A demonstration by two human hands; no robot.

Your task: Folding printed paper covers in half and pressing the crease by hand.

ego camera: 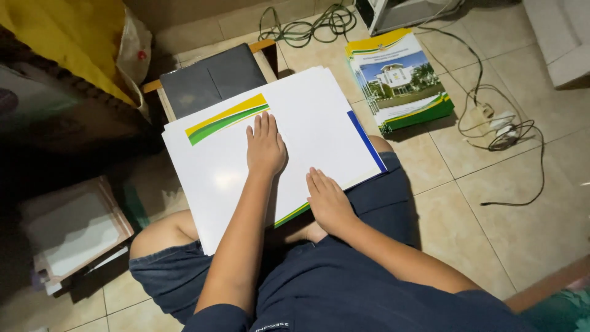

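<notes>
A large white glossy cover sheet (319, 117) with a yellow-green stripe at its far left corner and a blue right edge lies across my lap. My left hand (265, 147) rests flat on its middle, fingers together and pointing away. My right hand (329, 200) presses flat on the sheet's near edge, close to my knee. Neither hand holds anything; both lie palm down on the paper.
A stack of printed covers (402, 80) showing a building photo sits on the tiled floor at the right. A dark board (212, 77) on a small wooden stand lies behind the sheet. Cables (501, 132) and a plug strip trail on the right. Paper stacks (74, 230) lie at the left.
</notes>
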